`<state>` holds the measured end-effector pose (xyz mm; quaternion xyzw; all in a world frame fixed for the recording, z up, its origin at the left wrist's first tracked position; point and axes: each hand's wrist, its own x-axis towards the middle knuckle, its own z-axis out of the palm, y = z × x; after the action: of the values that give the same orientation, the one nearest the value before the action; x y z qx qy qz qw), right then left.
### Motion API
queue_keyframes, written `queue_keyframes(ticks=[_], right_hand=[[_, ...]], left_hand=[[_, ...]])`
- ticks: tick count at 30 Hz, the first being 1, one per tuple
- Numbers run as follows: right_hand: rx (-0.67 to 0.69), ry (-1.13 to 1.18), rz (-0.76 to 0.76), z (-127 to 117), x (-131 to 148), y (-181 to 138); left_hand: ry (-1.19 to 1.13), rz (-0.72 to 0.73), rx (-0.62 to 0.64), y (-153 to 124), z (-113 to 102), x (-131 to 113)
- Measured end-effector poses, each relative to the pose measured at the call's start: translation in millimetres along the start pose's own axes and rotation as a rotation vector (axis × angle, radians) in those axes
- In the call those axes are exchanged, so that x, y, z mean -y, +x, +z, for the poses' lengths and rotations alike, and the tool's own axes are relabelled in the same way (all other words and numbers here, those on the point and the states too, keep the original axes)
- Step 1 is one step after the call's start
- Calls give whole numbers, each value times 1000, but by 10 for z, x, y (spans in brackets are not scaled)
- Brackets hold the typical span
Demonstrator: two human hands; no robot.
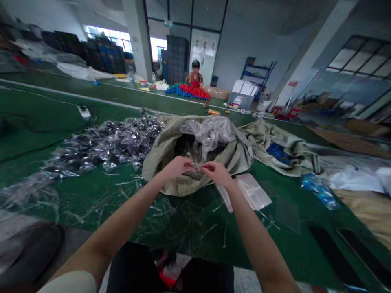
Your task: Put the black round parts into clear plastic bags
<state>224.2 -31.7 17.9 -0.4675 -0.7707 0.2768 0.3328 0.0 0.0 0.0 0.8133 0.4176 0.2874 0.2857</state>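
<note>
Both hands are raised over the near side of a large open woven sack (157,162) on the green table. My left hand (177,167) is closed in a pinch, its fingertips pointing right. Facing it a short gap away, my right hand (217,171) pinches too, fingertips pointing left. Something thin and possibly clear shows between the fingertips, too small to name. Behind them, crumpled clear plastic (210,132) spills over the sack's far rim, and the sack's inside is dark. A stack of flat clear plastic bags (253,191) lies by my right forearm.
A heap of dark items in clear wrap (113,142) covers the table's left. Thin plastic strips (192,228) litter the front. On the right lie another sack (284,142), a plastic bottle (319,191) and dark flat objects (336,256). Across the table, a person (194,77) sits behind red and blue pieces (189,91).
</note>
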Motion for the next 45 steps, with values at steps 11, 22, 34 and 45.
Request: queue_keyframes(ticks=[11,22,34,45], right_hand=[[-177,114,124,126,8,15],[-399,50,154,261,30,2],[-581,-189,98,271,383,-183],[-584,-229,19,315,542,-270]], left_hand=[[186,-45,-173,0,-39,-189],[390,-409,-520,-242,442,-830],[404,-387,-394,-243,365,-764],[505,-328,-618,-431,335,-856]])
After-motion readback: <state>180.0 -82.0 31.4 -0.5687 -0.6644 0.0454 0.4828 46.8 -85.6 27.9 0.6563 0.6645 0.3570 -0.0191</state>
